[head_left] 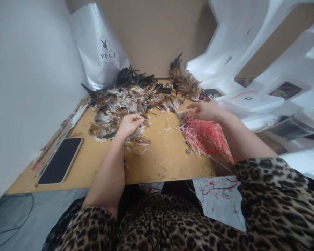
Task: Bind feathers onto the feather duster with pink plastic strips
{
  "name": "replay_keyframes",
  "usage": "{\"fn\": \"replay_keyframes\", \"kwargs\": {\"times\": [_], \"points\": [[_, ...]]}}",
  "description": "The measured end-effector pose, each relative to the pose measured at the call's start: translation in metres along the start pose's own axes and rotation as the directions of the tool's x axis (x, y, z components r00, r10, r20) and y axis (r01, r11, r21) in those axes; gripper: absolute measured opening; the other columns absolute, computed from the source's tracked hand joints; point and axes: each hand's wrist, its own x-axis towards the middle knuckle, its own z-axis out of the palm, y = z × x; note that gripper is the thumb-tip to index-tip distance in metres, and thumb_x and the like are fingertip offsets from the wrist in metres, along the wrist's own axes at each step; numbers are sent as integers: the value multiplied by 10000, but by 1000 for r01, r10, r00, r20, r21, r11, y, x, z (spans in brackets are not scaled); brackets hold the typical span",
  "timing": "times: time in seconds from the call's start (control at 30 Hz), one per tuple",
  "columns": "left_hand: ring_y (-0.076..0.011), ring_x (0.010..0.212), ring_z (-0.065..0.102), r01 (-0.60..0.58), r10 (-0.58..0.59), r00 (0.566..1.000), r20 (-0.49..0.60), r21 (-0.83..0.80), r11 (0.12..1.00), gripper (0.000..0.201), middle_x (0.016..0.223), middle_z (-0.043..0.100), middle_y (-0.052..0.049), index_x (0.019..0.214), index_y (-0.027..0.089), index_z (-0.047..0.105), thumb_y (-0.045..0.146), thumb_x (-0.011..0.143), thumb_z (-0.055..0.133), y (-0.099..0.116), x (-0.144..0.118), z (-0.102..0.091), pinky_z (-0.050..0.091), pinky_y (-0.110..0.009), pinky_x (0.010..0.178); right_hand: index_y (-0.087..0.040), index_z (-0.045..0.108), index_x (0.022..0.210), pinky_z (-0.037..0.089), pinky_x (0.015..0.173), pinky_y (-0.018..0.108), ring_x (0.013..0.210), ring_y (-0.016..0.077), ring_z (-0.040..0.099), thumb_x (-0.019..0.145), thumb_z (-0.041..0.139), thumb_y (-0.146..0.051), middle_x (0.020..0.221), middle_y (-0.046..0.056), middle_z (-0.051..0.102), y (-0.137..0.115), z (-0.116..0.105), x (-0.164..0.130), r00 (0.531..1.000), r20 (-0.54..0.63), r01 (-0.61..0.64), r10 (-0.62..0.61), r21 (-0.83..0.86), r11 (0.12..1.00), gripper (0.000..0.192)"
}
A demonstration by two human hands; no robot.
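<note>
**Feathers everywhere, both hands busy**

So here's where we are: our left hand [129, 124] sits at the near edge of the feather pile [125, 101], fingers curled in tight on what looks like a small pinch of feathers, though we can't quite tell how many are in the grip. The pile spreads over the back half of the counter [162, 160], mostly brown, white and black, with some loose bits lying right under the wrist.

Our right hand [205, 111] is over on the right, fingers closed narrow around something thin at the top of the pink strips [206, 137]. It's too small and blurry for us to say exactly what's pinched. The strips fan out beneath that hand and forearm, running down to the counter's near right edge.

A finished-looking feather bundle [184, 81] lies at the back, just behind the right hand. A phone [60, 160] lies face up at the left, well apart from both hands. A silver bag [99, 48] leans on the wall behind the pile, and white foam pieces [253, 52] are stacked on the right.
</note>
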Motion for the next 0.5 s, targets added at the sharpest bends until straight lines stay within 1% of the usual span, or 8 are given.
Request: {"fn": "replay_keyframes", "kwargs": {"times": [0.07,0.1,0.17,0.23,0.27,0.33,0.4,0.5], "points": [[-72,433,440,5,-5,1000,-2,9,1000,274,598,641,-36,781,143,697,381,645,687,0,0,1,322,-196,437,-173,680,1049,452,743,275,833,204,615,713,618,-374,943,91,681,-19,5,9,998,57,38,-41,43,998,396],[-71,427,433,9,-9,1000,-3,15,1000,274,597,641,-37,779,144,697,382,644,686,0,0,1,316,-196,432,-154,697,992,453,745,293,842,225,620,720,604,-376,920,110,684,-27,9,14,996,88,15,-16,17,1000,363],[-71,419,421,12,-12,1000,-5,27,1000,273,597,640,-38,771,145,696,387,646,680,-1,0,1,306,-196,423,-118,709,910,460,740,341,852,275,628,701,611,-372,894,163,679,-38,22,25,987,112,-111,118,-69,991,343],[-71,416,414,11,-10,1000,-3,34,999,269,594,637,-38,757,145,693,391,649,673,0,0,2,301,-194,419,-86,695,937,468,739,389,878,323,627,658,649,-355,922,213,664,-44,37,35,966,107,-223,237,-123,967,391],[-70,411,408,10,-10,1000,-2,37,999,266,591,637,-36,749,145,692,391,650,670,0,0,2,295,-194,416,-76,684,961,471,741,406,891,339,624,634,670,-342,937,229,656,-45,43,38,960,103,-247,261,-129,960,422],[-68,403,398,11,-11,1000,-3,47,999,251,584,636,-34,732,144,690,381,649,667,0,-1,2,282,-193,411,-71,676,948,475,738,418,885,352,625,597,704,-315,906,232,651,-45,50,42,963,118,-230,243,-115,966,428],[-69,403,403,12,-12,1000,-9,54,998,231,576,637,-33,716,143,687,363,649,665,0,0,3,280,-194,416,-87,681,838,477,715,402,826,335,631,582,717,-304,797,200,649,-46,51,41,974,133,-177,186,-78,981,337],[-84,429,447,17,-16,1000,-14,50,999,211,564,634,-31,714,143,684,342,646,665,-2,1,5,312,-199,444,-134,653,659,462,650,329,692,247,608,608,688,-290,616,106,610,-51,43,33,992,105,-83,75,75,994,168]]}}
